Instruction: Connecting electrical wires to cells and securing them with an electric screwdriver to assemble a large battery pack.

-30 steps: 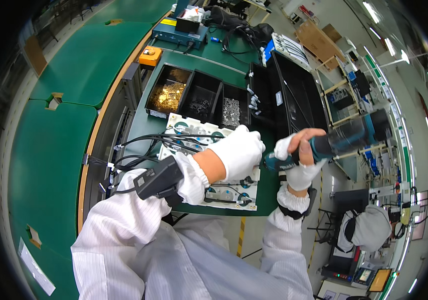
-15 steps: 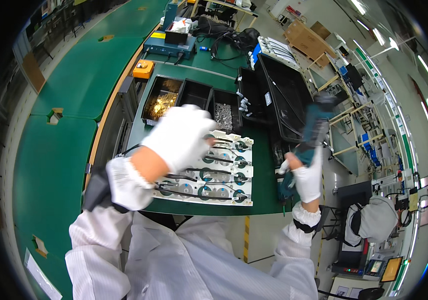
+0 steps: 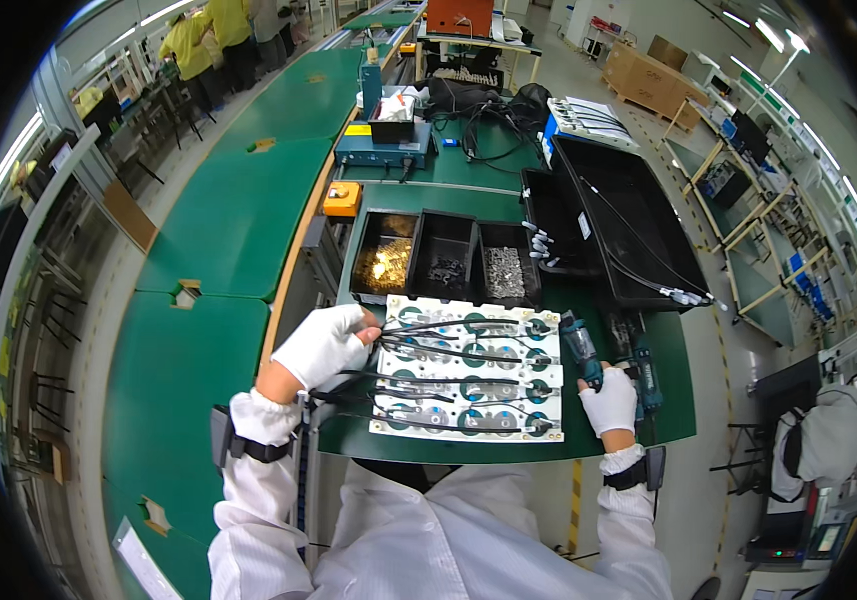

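Observation:
A white rectangular board (image 3: 464, 395) lies on the green table, with round green-edged openings and several black cables (image 3: 449, 378) across it. At the board's upper left edge, my gloved left hand (image 3: 327, 346) is closed, thumb and fingertips pinching the ends of black cables. To the right of the board, my gloved right hand (image 3: 611, 402) is closed round the near end of a teal and black power screwdriver (image 3: 581, 342), which points away from me, low over the table. Beside it lies a second teal and black power tool (image 3: 648, 380).
Behind the board stand black bins with brass-coloured parts (image 3: 386, 262), dark small parts (image 3: 446, 268) and silver parts (image 3: 505, 272). A large black tray (image 3: 629, 215) with cables stands back right. An orange-yellow box (image 3: 343, 199) and blue device (image 3: 379, 150) stand farther back.
My left hand has moved left and down from above the board to its left edge, onto the cables. My right hand has lowered the screwdriver toward the table. The view has shifted.

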The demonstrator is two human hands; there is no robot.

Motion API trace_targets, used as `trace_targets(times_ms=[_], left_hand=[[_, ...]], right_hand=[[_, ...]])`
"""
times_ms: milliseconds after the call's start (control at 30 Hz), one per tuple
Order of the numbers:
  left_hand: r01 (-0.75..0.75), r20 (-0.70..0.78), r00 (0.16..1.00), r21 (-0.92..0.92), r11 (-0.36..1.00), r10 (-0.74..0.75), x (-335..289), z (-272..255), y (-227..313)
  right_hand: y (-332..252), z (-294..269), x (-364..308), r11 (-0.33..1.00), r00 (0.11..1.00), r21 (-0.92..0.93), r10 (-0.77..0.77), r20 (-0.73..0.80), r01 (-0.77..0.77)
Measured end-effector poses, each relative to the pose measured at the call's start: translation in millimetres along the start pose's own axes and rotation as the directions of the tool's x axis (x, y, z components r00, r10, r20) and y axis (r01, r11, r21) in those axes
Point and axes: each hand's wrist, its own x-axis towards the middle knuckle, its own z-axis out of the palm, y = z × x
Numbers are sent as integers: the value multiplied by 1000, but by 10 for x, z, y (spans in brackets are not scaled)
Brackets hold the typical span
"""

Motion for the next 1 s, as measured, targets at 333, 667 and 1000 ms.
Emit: trace_targets(times_ms=[333,667,1000], left_hand=[[-78,-254,964,28,997,83,218,57,-264],[-70,-156,988,-553,830,-20,239,440,-552],[126,97,947,-989,75,-305,211,989,-414]], right_hand=[[16,117,-171,995,992,23,94,-84,-93],[-668,58,-1058,554,988,821,-14,-153,136],[-1161,558,-1178,649,960,730,2,-281,213]])
